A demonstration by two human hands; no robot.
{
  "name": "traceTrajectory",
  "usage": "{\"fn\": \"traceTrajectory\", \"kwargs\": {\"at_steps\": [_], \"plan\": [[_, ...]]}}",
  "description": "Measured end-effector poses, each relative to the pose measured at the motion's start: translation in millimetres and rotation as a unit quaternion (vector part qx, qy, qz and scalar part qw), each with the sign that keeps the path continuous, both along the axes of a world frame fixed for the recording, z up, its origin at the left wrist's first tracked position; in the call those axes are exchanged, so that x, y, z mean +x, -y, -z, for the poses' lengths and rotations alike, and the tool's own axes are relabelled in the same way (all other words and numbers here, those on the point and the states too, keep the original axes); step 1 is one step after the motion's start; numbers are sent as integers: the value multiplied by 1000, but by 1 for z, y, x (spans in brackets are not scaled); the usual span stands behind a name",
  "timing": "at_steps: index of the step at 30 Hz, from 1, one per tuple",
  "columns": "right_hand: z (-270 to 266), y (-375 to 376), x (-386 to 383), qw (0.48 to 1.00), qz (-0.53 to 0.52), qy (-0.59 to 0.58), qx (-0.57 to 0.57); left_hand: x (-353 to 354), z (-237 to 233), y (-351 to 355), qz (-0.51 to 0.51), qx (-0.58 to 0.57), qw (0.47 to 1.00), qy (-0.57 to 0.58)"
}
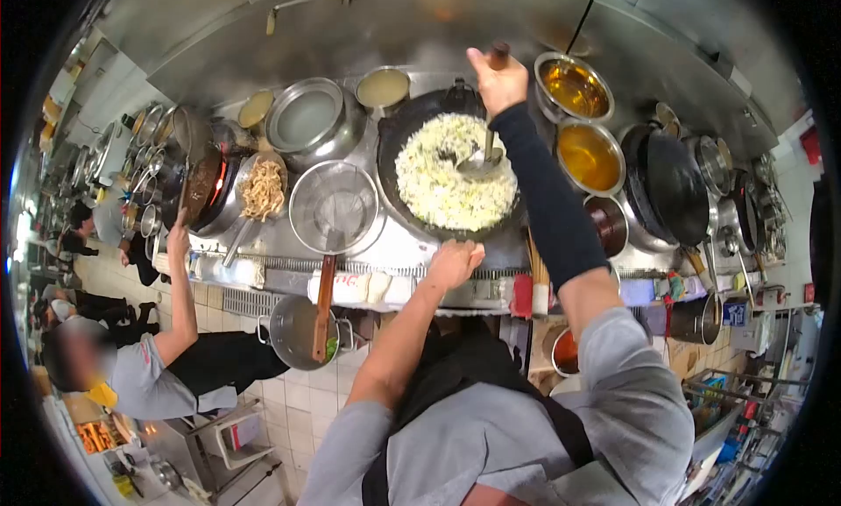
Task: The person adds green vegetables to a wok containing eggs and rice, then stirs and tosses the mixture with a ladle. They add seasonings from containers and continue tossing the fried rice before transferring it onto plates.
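Note:
A large black wok [388, 175] full of fried rice [438, 204], pale with yellow and green bits, sits on the range in front of me. My left hand [455, 263] is closed at the wok's near rim; the exact part it grips is partly hidden. Above the wok's far right side, my right hand [503, 85] is wrapped round the wooden handle end of a ladle [480, 162], thumb raised. The ladle's metal bowl rests in the rice, right of the middle, with its shaft standing steeply.
Left of the wok are a mesh strainer [334, 208], a metal pot [307, 120] and a strainer of noodles [263, 189]. Bowls of amber liquid [589, 158] stand on the right, beside another wok [676, 186]. A co-worker [166, 366] handles a wok at far left.

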State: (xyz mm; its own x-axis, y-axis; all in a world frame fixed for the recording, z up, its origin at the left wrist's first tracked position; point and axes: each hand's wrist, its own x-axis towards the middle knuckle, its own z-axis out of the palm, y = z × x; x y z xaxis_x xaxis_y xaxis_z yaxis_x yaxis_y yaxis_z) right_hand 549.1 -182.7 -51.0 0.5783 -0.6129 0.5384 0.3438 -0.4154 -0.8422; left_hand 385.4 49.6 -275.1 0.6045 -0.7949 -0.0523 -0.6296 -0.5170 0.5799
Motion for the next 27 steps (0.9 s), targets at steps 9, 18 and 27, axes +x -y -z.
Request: {"fn": "traceTrajectory", "kwargs": {"at_steps": [9,18,27], "plan": [[-4,-40,-27,983,-102,3,155,-2,-6,-3,-1,-12,1000,14],[-3,-94,-89,972,-127,72,186,6,-8,-1,-3,-36,999,7],[5,-103,-141,984,-113,71,115,4,-3,1,-4,-31,999,14]]}}
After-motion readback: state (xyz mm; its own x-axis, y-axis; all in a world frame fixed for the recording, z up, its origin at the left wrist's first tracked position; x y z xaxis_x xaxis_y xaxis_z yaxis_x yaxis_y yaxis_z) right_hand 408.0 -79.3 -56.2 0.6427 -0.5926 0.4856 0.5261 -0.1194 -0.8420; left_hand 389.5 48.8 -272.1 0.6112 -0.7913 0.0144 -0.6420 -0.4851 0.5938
